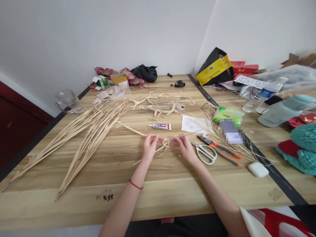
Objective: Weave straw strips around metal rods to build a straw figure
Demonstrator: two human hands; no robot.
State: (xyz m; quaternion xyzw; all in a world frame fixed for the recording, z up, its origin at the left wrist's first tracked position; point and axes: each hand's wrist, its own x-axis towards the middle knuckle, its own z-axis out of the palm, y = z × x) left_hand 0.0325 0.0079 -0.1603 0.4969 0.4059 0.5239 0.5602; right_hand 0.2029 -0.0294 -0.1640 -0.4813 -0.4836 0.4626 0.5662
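Your left hand [150,144] is pinching a small woven straw piece [166,142] between thumb and fingers. Your right hand [184,145] is curling thumb toward fingers beside its right end; whether it is gripping a strand, I cannot tell. The piece is sitting between your hands, over the table [172,187], nearer you than the glue tube [161,126].

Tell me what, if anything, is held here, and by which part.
A small woven straw piece: the left hand pinches it at its left side. The right hand is at its right side, but its exact hold is too small to make out.
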